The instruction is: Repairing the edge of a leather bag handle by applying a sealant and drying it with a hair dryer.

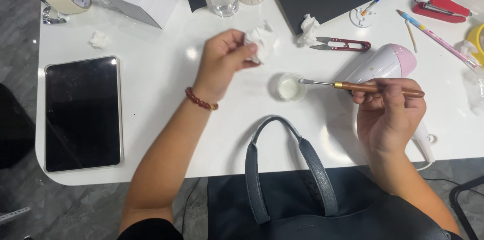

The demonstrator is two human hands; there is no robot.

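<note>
White tissue: crumpled wad [261, 42], pinched in left hand [224, 61].
Wooden-handled metal tool [360, 86]: gripped by right hand [390, 114], tip over small round cup [291, 86].

left hand [222, 61] pinches a crumpled tissue [262, 41]; right hand [390, 111] holds a wooden-handled tool [363, 86], its tip over a small cup [291, 86].
</note>
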